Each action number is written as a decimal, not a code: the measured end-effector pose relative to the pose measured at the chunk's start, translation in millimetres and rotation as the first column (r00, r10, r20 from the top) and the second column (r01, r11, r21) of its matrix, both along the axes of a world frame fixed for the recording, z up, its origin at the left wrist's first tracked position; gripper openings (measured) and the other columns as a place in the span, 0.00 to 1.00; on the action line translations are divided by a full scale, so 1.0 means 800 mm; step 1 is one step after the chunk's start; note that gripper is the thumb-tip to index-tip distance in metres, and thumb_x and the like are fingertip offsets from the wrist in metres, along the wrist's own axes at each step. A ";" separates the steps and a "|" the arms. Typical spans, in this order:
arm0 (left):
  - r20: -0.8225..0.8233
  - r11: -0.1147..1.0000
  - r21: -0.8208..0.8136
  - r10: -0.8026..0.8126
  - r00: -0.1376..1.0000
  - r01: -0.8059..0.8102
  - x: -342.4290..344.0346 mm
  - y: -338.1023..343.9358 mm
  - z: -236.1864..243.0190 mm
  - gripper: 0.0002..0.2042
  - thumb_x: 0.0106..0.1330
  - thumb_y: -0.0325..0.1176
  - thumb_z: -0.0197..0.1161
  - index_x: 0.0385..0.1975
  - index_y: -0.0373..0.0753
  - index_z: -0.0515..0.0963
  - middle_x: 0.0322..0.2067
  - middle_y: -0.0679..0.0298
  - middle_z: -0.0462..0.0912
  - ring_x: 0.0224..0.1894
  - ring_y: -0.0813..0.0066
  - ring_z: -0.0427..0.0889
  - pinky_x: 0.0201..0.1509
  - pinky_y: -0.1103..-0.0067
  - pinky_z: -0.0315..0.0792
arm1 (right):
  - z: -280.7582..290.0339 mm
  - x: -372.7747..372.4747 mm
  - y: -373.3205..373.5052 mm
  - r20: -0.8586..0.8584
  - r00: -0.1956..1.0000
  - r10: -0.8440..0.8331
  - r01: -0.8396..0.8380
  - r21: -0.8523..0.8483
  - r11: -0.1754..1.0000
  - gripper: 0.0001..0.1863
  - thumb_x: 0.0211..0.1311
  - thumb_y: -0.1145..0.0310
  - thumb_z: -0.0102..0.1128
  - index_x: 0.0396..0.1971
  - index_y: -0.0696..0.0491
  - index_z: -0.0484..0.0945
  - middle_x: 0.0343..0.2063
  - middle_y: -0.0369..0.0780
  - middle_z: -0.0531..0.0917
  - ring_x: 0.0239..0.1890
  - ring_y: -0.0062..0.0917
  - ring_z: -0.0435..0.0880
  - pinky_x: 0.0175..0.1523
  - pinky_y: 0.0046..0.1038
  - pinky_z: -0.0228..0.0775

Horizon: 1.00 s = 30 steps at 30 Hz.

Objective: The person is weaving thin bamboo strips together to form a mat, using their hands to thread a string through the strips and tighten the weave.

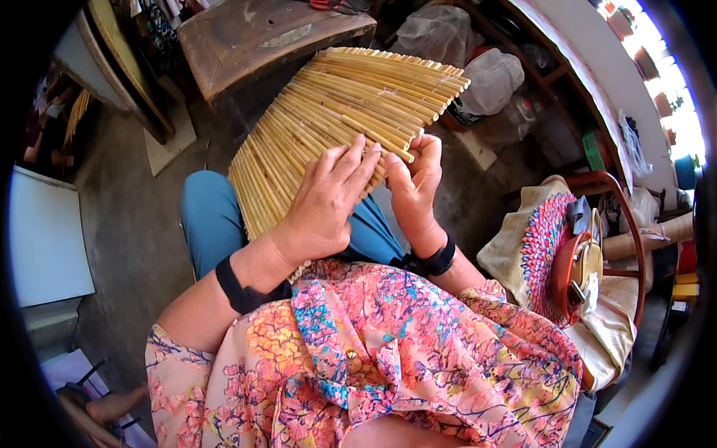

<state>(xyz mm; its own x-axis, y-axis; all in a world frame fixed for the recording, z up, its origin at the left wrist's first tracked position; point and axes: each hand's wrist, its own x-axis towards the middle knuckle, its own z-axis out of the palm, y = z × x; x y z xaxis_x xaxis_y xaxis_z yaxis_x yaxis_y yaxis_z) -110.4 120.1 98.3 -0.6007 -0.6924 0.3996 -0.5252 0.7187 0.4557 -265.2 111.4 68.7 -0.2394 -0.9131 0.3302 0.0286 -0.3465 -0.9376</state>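
Room: grey floor [127, 216] under a brown wooden chest [239, 48] at the top, with a white cabinet [52, 239] at the far left.
Markings: the chest top bears a pale oval patch, its detail too blurred to make out; a green item [594, 151] on the right has pale marks too small to read.
Reed mat: a fan of straw-coloured reeds [314, 127], bound side by side with fine pale thread, lies tilted over the blue trousers [205, 205], its edge nearest the right hand under the fingers.
Left hand: spread palm-down [321, 194] across the reeds, fingers stretched and close together, tips on the last reeds at that edge; the thumb is hidden, so whether it pinches the mat from below I cannot tell.
Right hand: at the mat's right edge [414, 179], thumb raised and fingers curled, the gap between them narrow; what lies between the tips I cannot tell.
Wrists: a black band [237, 287] on the left, another on the right.
Clothing: floral shirt [351, 358], mainly pink with blue and yellow.
Chair side: a pale woven bag [515, 224] with a pink-and-blue pattern, beside a curved reddish-brown chair frame [640, 254].
Shelf: translucent plastic bags [493, 78] beyond the mat.
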 end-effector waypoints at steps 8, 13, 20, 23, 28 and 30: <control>-0.003 0.990 0.026 -0.138 0.990 0.138 0.015 -0.006 -0.021 0.43 0.33 0.12 0.47 0.61 0.34 0.58 0.61 0.50 0.58 0.59 0.52 0.59 0.65 0.69 0.53 | 0.044 -0.078 0.007 -0.558 0.807 -0.194 0.123 -0.161 0.979 0.08 0.52 0.74 0.64 0.31 0.59 0.74 0.24 0.35 0.77 0.23 0.14 0.74 0.30 0.17 0.67; 0.029 0.967 0.102 -0.237 0.971 0.233 0.066 -0.019 -0.002 0.42 0.34 0.11 0.46 0.61 0.34 0.58 0.61 0.50 0.59 0.60 0.52 0.60 0.65 0.68 0.54 | 0.071 -0.087 0.011 -0.832 0.532 -0.157 -0.161 -0.282 0.946 0.08 0.48 0.73 0.65 0.28 0.56 0.76 0.23 0.38 0.77 0.22 0.25 0.77 0.28 0.23 0.68; 0.118 0.939 0.201 -0.306 0.945 0.279 0.127 -0.012 0.020 0.37 0.41 0.09 0.47 0.59 0.35 0.62 0.60 0.53 0.62 0.62 0.55 0.61 0.66 0.70 0.55 | 0.116 -0.051 0.007 -0.886 0.382 0.263 -0.511 0.035 0.859 0.07 0.47 0.71 0.65 0.25 0.56 0.77 0.20 0.38 0.74 0.21 0.28 0.75 0.25 0.26 0.66; 0.181 0.950 0.165 -0.293 0.939 0.265 0.149 0.008 0.042 0.34 0.43 0.10 0.47 0.58 0.37 0.64 0.58 0.52 0.65 0.60 0.55 0.65 0.63 0.71 0.60 | 0.156 -0.042 -0.008 -0.736 0.261 0.624 -0.668 0.329 0.667 0.06 0.51 0.74 0.62 0.29 0.58 0.76 0.21 0.36 0.74 0.21 0.18 0.72 0.26 0.20 0.62; 0.380 0.979 -0.024 -0.180 0.908 0.204 0.165 0.029 0.061 0.24 0.53 0.21 0.51 0.53 0.43 0.70 0.52 0.56 0.72 0.52 0.58 0.74 0.56 0.71 0.70 | 0.161 -0.023 -0.052 -0.628 0.140 0.765 -0.712 0.473 0.519 0.09 0.52 0.70 0.63 0.31 0.57 0.76 0.22 0.32 0.73 0.23 0.12 0.67 0.27 0.17 0.59; 0.397 0.972 -0.169 -0.083 0.914 0.161 0.174 0.036 0.052 0.20 0.54 0.26 0.53 0.49 0.45 0.74 0.47 0.57 0.76 0.47 0.60 0.78 0.51 0.73 0.73 | 0.132 0.006 -0.068 -0.637 0.110 0.763 -0.776 0.424 0.466 0.11 0.51 0.68 0.64 0.32 0.57 0.76 0.23 0.34 0.75 0.26 0.15 0.70 0.29 0.20 0.62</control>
